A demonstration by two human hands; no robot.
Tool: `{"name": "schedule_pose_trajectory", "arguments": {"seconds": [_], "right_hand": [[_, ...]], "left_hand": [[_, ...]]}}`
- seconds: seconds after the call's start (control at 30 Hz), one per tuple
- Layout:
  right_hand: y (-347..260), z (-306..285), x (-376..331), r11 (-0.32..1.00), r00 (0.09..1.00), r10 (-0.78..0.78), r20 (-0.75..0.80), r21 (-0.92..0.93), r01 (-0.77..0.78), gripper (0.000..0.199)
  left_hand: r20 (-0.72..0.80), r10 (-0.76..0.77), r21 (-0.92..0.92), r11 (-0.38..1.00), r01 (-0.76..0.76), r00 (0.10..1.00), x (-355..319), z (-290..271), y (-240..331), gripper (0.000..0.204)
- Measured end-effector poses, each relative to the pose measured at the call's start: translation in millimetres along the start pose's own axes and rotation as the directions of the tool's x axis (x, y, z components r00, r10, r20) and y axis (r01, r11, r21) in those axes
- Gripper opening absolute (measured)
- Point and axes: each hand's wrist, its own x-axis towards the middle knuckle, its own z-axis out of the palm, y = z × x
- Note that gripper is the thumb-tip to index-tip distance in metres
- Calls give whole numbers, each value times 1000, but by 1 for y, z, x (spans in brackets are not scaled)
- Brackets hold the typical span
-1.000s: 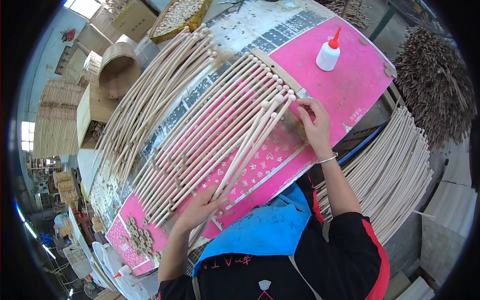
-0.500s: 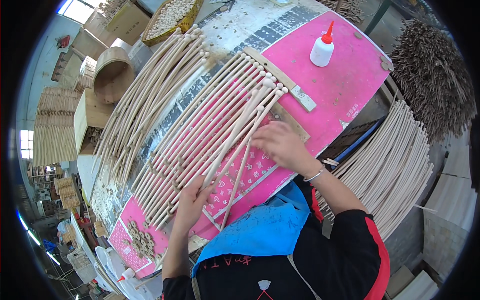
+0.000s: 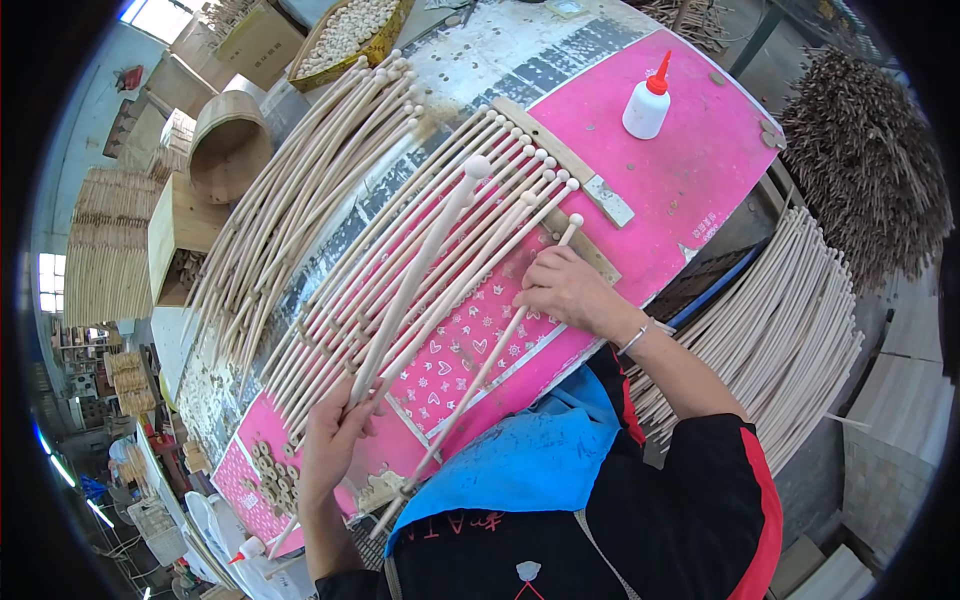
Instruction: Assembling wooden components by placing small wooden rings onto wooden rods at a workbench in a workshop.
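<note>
My left hand [image 3: 330, 435], low at the table's near left, is closed around a pale wooden stick [image 3: 418, 265] whose ball-tipped end tilts up over the row. My right hand [image 3: 570, 290] pinches another stick [image 3: 483, 375] just below its ball; its lower end crosses the blue apron, with a small wooden ring near the bottom. Several ball-tipped sticks [image 3: 400, 235] lie side by side on the pink sheet [image 3: 700, 160], to the left of my right hand. Their ball ends are near a wooden strip [image 3: 560, 150]. How many sticks my left hand holds, I cannot tell.
A white glue bottle [image 3: 645, 110] with a red nozzle stands beyond the strip. Wooden rings [image 3: 272, 480] lie near my left forearm. More sticks [image 3: 290, 200] fill the left side, below a basket of balls [image 3: 345, 40]. A large stick bundle [image 3: 760, 330] sits at the right.
My left hand has moved left and toward me, and its stick's ball end now stands clear of the row. My right hand has closed on a stick, now farther right, apart from the others.
</note>
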Motion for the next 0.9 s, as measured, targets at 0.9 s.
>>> {"name": "schedule_pose_trajectory", "arguments": {"seconds": [0.9], "right_hand": [[-2,-39,-26,896,856,361,-371,-117,-429,37]], "left_hand": [[263,61,11,998,-66,963,42,54,-22,14]]}}
